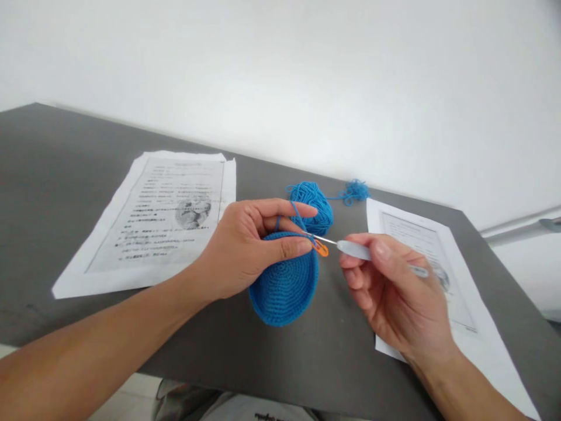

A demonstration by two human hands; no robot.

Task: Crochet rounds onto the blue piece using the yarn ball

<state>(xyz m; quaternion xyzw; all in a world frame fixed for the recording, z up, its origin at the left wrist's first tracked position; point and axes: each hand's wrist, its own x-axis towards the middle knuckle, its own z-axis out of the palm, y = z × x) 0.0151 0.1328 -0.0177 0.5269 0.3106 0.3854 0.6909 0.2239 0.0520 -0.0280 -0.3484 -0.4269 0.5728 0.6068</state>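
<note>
My left hand (258,240) pinches the upper edge of a round blue crochet piece (284,286), thumb in front, with blue yarn looped over the raised index finger. In my right hand (394,286) is a crochet hook (354,250) with a pale grey handle, gripped between thumb and fingers. The hook's metal shaft points left and its tip meets the top edge of the crochet piece beside my left thumb. An orange stitch marker (322,248) hangs from that edge, just under the shaft. Behind my left fingers lies a ball of blue yarn (318,210).
A printed sheet (114,234) lies left on the dark grey table (272,356), and another printed sheet (486,351) lies right, partly under my right hand. A loose tangle of blue yarn (356,191) sits at the back by the white wall (280,76).
</note>
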